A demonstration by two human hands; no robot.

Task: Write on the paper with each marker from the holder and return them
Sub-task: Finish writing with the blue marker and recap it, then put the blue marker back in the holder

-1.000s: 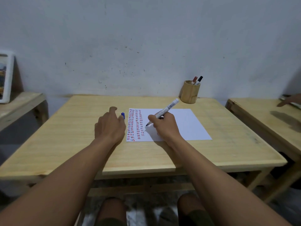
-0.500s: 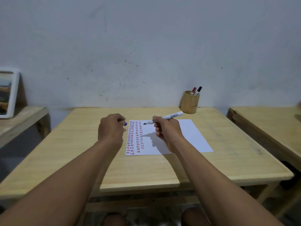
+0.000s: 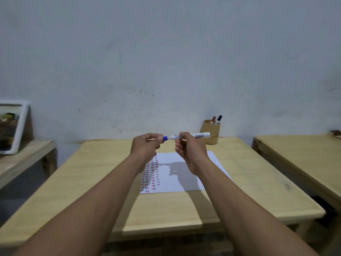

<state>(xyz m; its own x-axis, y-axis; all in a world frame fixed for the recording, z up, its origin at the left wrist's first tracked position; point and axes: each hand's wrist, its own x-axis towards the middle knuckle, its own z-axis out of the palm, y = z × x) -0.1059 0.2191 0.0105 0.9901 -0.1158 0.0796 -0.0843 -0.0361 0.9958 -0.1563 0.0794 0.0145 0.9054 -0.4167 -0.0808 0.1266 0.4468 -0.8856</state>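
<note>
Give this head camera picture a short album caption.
Both hands, left and right, cap a blue marker above the paper.

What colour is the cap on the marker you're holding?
Blue: the cap, pinched by the left hand, is on the white marker. Head view.

I hold my right hand (image 3: 190, 150) and left hand (image 3: 145, 146) raised above the paper (image 3: 184, 174), a white marker (image 3: 191, 136) lying level between them. My right fingers pinch its barrel; my left fingertips grip the blue cap (image 3: 165, 138) at its left end. Columns of red and blue dashes fill the paper's left part. The wooden holder (image 3: 210, 133) stands at the table's (image 3: 92, 182) far right with two markers (image 3: 216, 119) inside.
</note>
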